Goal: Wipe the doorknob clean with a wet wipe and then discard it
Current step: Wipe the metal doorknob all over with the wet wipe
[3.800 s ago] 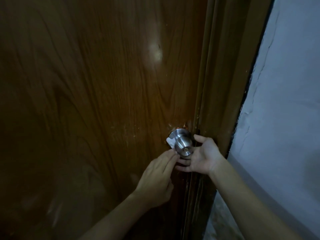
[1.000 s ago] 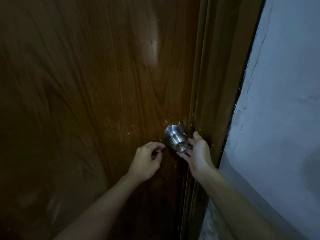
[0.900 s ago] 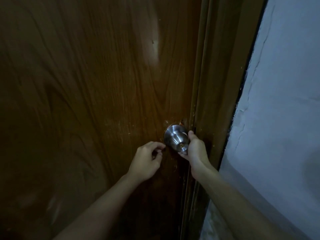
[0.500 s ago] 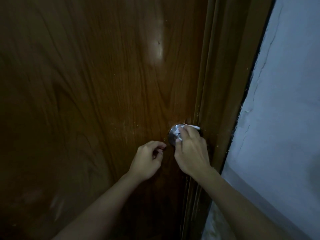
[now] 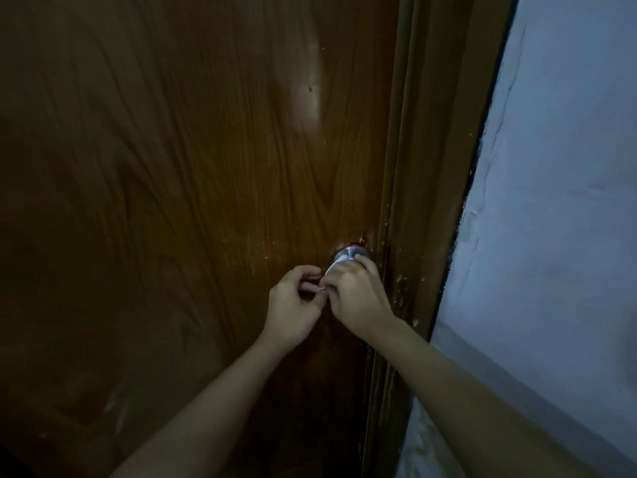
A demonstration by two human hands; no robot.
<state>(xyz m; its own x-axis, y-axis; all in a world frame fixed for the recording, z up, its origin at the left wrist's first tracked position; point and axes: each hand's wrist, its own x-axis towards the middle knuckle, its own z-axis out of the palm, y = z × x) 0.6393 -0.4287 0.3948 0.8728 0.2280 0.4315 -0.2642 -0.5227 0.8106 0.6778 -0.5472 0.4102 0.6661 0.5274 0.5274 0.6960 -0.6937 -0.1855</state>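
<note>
- The right hand [image 5: 358, 291] is cupped over the front of the doorknob [image 5: 351, 254], its grip pressed round the metal, most likely so the wet wipe [image 5: 330, 269] stays trapped between palm and knob while it rubs.
- Only a pale sliver of the wipe peeks out at the knob's left edge; the rest is hidden under the fingers.
- The left hand [image 5: 294, 301] sits just beside the right, grip curled, thumb and forefinger pinching something small and pale. Probably a loose corner of the wipe, though I cannot tell for sure in this dim light.
- The knob sits low on the wooden door [image 5: 172, 201], close to the door frame [image 5: 424, 167], which leaves the right hand little room on that side.
- The wiping looks to be in progress; discarding has yet to come.
</note>
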